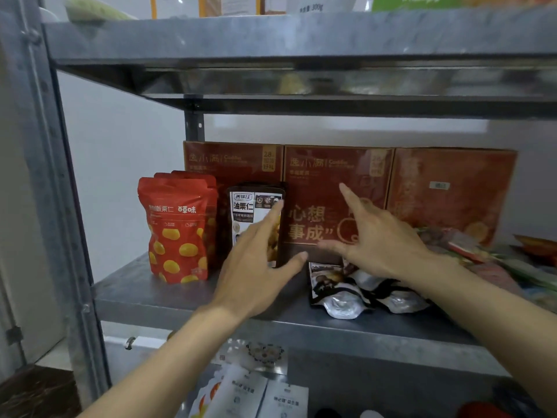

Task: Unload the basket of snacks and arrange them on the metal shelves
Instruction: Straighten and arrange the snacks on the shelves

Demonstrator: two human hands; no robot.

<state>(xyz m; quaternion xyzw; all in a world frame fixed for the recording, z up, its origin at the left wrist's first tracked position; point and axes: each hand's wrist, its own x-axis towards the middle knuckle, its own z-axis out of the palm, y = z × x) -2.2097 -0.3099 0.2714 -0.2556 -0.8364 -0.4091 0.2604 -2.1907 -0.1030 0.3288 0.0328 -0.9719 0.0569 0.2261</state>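
Nearest, on the lower level, several white packets [250, 393] were seen lying flat. Above them, two bare forearms were stretched forward over the front edge of the middle metal shelf [187, 300]. On that shelf, to the right of centre, some silver-and-black pouches [346, 294] were found lying on their sides under the right wrist. The left hand [256, 267] was held open, its fingers straight and its thumb spread to the right, with the forefinger tip laid against the front of a dark pouch [250, 206] that stood upright on the shelf. The right hand [379, 239] was also held open and nothing was gripped by it; its forefinger was raised and its thumb spread to the left, in front of the middle box. Just left of the dark pouch, a row of red pouches [177, 233] printed with yellow shapes was stood upright. At the far right, a heap of mixed packets [497, 257] was seen. Along the back, three red boxes [337, 188] were lined up side by side. Over everything, the upper shelf [271, 40] was seen, with further goods on it.
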